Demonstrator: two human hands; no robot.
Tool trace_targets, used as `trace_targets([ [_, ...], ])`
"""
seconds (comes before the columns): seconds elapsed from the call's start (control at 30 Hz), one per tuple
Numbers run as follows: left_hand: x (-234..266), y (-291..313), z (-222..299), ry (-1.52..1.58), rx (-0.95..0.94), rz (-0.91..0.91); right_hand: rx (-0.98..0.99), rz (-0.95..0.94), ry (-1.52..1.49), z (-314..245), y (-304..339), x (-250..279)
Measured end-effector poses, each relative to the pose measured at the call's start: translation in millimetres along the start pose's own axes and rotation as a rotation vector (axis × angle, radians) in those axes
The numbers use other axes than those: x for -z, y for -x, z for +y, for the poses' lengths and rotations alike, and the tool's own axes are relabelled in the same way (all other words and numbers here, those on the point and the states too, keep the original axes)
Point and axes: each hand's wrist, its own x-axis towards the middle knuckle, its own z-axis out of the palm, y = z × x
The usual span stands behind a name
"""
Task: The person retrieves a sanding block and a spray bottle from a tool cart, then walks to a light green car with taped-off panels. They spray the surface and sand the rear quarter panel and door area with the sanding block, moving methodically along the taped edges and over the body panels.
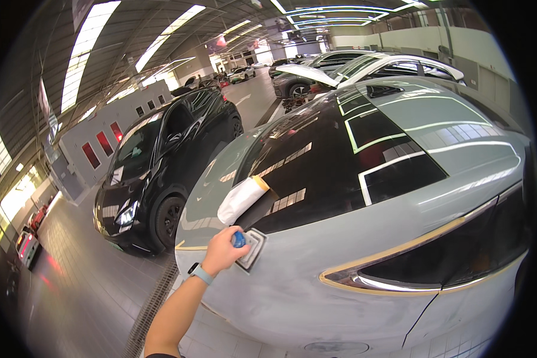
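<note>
My left hand (222, 250), with a band on its wrist, is closed around the blue knob (238, 240) of a flat hand sanding block (256, 249). The block's grey base rests on the dull, whitish rear side panel (292, 268) of a grey-green car, just below the corner of its dark rear window (304, 161). Beyond the hand, a white roll with a yellow end (243, 200) lies at the window's lower edge. Yellow masking tape (394, 249) borders the side window (411, 262). My right hand is out of view.
A black car (167, 161) stands to the left, across a floor grating (155, 310). Farther off are a white car with its hood raised (307, 74) and several other cars. A grey cabinet with red panels (116, 128) stands behind the black car.
</note>
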Motion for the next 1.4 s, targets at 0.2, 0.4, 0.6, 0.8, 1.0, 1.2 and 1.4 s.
trace_targets([
  [0.2,-26,-22,57,0.03,-0.115,0.028,-0.072,0.033,-0.065,2,-6,-23],
  [0.4,-33,-20,74,0.026,0.004,-0.031,-0.096,-0.027,-0.138,-1,-27,-40],
  [0.6,-15,-3,-3,0.059,0.044,-0.001,-0.133,0.001,-0.091,-12,-41,-63],
  [0.8,8,-1,-65,0.093,0.105,-0.075,-0.139,0.041,-0.105,-15,-51,-89],
  [1.0,15,-2,-80,0.102,0.077,-0.057,-0.138,0.063,-0.077,-14,-58,-106],
  [1.2,4,-6,-54,0.051,0.028,-0.07,-0.105,0.111,-0.123,-11,-59,-122],
  [1.4,-34,8,27,0.085,-0.098,0.03,-0.066,0.007,-0.094,-16,-85,-131],
])
